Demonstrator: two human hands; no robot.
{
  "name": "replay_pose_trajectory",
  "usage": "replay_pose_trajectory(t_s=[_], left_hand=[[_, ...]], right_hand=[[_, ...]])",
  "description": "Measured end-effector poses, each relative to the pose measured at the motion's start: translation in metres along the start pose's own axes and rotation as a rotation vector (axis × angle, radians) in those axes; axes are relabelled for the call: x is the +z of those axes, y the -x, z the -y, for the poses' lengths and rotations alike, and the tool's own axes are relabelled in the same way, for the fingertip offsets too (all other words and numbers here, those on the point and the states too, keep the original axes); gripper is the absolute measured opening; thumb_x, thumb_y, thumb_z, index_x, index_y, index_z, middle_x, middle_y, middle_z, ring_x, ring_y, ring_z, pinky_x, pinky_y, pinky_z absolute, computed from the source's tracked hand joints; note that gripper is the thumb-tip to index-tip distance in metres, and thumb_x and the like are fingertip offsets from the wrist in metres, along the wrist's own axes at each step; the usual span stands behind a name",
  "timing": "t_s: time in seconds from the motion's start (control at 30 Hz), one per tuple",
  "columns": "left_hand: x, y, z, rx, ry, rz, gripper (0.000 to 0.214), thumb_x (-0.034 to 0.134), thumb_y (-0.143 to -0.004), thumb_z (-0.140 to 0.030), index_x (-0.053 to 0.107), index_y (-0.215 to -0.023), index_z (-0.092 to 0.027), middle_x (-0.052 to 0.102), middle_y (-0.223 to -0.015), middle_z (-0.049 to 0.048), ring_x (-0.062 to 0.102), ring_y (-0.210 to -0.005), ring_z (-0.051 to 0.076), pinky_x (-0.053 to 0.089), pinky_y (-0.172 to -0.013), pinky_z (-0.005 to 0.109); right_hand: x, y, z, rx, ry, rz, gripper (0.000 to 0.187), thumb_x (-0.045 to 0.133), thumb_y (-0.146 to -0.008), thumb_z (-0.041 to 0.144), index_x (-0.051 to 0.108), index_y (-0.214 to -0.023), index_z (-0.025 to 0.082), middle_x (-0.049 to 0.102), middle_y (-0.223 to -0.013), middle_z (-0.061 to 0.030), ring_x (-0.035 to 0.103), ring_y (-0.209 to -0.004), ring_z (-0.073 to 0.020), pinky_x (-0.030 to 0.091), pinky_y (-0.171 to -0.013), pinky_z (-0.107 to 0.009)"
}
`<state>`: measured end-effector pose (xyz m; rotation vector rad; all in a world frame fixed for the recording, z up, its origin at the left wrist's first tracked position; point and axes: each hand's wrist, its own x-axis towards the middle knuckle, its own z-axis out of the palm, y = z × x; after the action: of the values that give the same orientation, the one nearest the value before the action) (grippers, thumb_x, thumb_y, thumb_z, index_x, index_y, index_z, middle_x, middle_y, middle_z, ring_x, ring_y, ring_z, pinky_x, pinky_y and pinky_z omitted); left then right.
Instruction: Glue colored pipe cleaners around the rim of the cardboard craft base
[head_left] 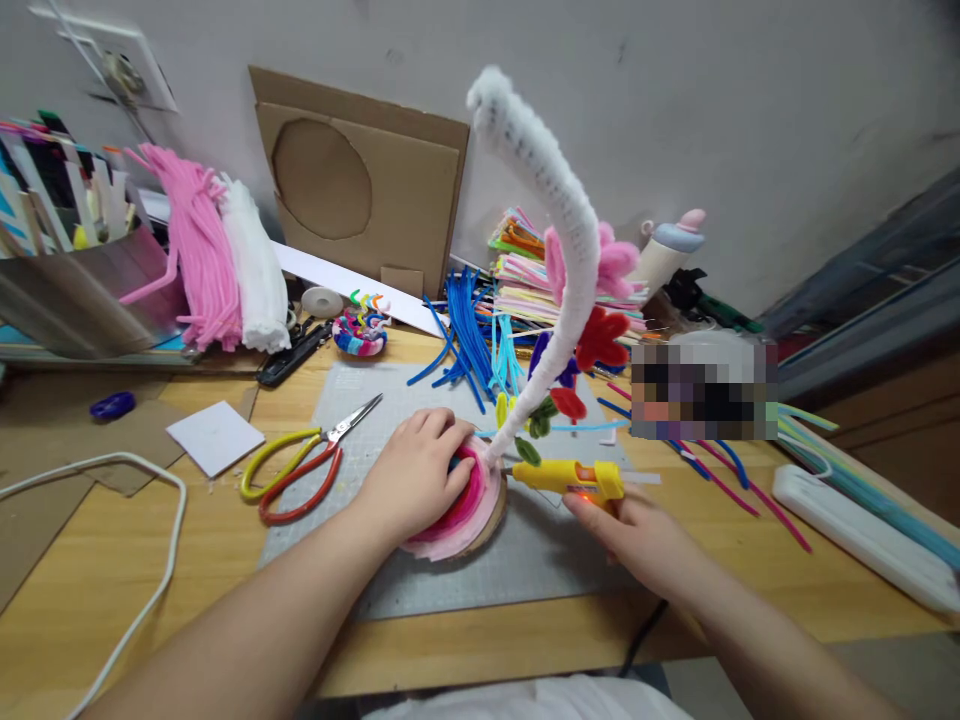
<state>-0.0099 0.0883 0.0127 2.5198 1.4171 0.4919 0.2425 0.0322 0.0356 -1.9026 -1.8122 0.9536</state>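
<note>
My left hand (420, 470) lies curled over a round pink pipe-cleaner coil (461, 510) on a cardboard disc, pressing on it. From the coil's right edge a thick white fuzzy stem (559, 230) rises and arches to the left overhead. My right hand (637, 535) grips a yellow glue gun (574, 475), whose nozzle points left at the base of the white stem. Small pipe-cleaner flowers in red, pink, purple and yellow-green (581, 345) sit just behind the stem.
All this sits on a grey cutting mat (525, 560) on a wooden table. Scissors with yellow and red handles (300, 470) lie to the left. Blue pipe cleaners (465, 340), pink and white bundles (225, 260), cardboard (360, 190) and a white cable (142, 600) surround the mat.
</note>
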Motion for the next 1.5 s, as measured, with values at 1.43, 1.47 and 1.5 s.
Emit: replay_pose_trajectory(t_s=[1.43,1.47,1.5], left_hand=[[0.002,0.000,0.000,0.011,0.009,-0.011,0.031,0.051,-0.089,-0.031,0.057,-0.119,-0.024,0.056,-0.115,0.0074,0.049,-0.113,0.026,0.041,-0.100,0.044],[0.002,0.000,0.000,0.011,0.010,-0.012,0.032,0.051,-0.089,-0.031,0.057,-0.119,-0.024,0.056,-0.115,0.0074,0.049,-0.113,0.026,0.041,-0.100,0.044],[0.002,0.000,0.000,0.012,0.011,-0.012,0.032,0.051,-0.089,-0.032,0.057,-0.119,-0.024,0.056,-0.115,0.0075,0.048,-0.113,0.026,0.041,-0.100,0.044]], right_hand=[[0.018,0.047,0.016,-0.140,-0.019,0.164,0.025,0.051,-0.090,0.043,0.065,-0.086,0.023,0.073,-0.091,-0.0037,0.067,-0.086,-0.0224,0.054,-0.074,-0.030],[0.018,0.047,0.017,-0.142,-0.010,0.176,0.025,0.050,-0.090,0.042,0.064,-0.084,0.023,0.073,-0.090,-0.0041,0.067,-0.085,-0.0225,0.054,-0.073,-0.031],[0.018,0.047,0.018,-0.147,-0.004,0.187,0.024,0.050,-0.090,0.042,0.063,-0.083,0.023,0.073,-0.090,-0.0045,0.067,-0.084,-0.0225,0.054,-0.072,-0.031]])
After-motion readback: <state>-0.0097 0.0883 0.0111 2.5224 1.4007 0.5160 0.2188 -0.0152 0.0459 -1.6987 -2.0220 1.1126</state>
